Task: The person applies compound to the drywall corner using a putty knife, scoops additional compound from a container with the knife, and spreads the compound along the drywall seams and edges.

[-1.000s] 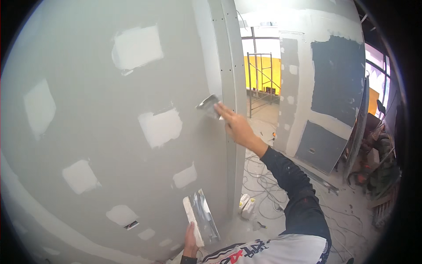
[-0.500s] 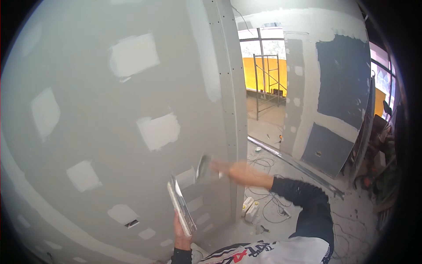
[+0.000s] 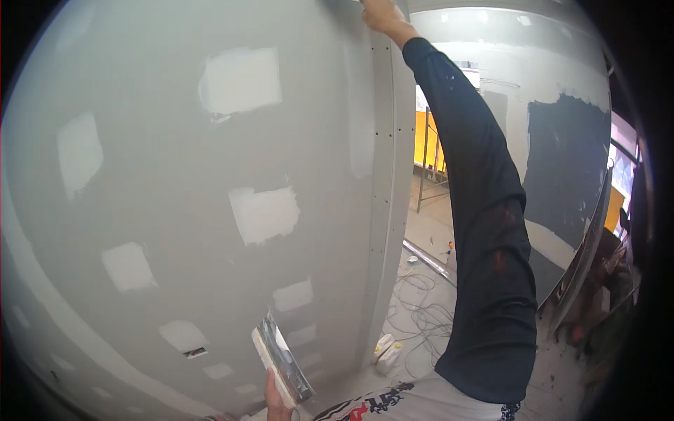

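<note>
My right hand (image 3: 382,17) reaches up to the top of the grey drywall panel (image 3: 168,182), fingers closed on a putty knife, mostly cut off by the upper edge of the picture. Pale filler patches dot the panel, and a screwed edge strip (image 3: 388,133) runs down its right side. Low in front of the panel, my left hand (image 3: 277,389) grips a wide metal blade (image 3: 284,351) with a pale back edge, held tilted.
An opening shows a metal scaffold (image 3: 425,154) before yellow boarding. Below lie tangled cables (image 3: 414,302), white jugs (image 3: 388,354) and a long metal profile (image 3: 427,256). To the right are a patched wall (image 3: 562,161) and stacked materials (image 3: 604,281).
My right hand has gone from mid-panel, down near the wide blade, up to the very top of the panel. My left hand has shifted slightly left and down with the blade.
</note>
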Demonstrator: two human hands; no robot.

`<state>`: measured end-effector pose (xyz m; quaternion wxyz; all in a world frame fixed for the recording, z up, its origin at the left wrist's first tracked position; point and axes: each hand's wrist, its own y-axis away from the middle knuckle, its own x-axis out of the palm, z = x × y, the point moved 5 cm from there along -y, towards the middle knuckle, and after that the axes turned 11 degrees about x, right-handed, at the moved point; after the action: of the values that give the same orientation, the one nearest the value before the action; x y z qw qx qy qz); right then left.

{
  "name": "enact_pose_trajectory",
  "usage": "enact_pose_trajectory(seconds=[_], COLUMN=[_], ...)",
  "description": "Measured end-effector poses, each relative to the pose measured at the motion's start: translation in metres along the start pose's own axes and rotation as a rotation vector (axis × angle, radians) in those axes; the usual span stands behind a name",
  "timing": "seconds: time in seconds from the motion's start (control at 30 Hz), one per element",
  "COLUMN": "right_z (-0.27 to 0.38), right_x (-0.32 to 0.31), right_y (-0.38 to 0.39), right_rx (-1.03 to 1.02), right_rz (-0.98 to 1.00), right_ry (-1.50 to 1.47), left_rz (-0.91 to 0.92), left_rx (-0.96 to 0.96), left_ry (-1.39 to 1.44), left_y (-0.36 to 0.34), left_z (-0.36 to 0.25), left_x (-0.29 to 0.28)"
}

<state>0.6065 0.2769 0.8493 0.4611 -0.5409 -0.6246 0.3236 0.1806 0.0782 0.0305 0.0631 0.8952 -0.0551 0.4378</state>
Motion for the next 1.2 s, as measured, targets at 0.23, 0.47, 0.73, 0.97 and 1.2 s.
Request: enact_pose_trajectory(seconds=[0.23,0.47,0.73,0.97,1.2], right_z=[-0.009,0.037,0.180,0.222,0.286], right_x=[0.043,-0.009,-0.106,-0.180,-0.193], right_y=[0.001,0.158,0.395,0.528,0.594], right_rx=[0.123,0.220,0.442,0.531,0.545], right_rz=[0.407,0.652,0.771,0.883,1.168], right_ry=[0.221,0.042,-0.141,-0.122,-0.346], left_rz=[-0.100,-0.117,-0.131,-0.113,-0.241], left_rx=[0.037,-0.034,-0.100,-0.161,-0.042], left_ry=[0.036,0.003,-0.082,-0.151,-0.128], left_y=[0.006,0.001,0.003,0.010,0.021], left_z=[0.011,0.015,0.003,0.020,0.006], left_x=[-0.015,-0.040,-0.066,-0.070,-0.057])
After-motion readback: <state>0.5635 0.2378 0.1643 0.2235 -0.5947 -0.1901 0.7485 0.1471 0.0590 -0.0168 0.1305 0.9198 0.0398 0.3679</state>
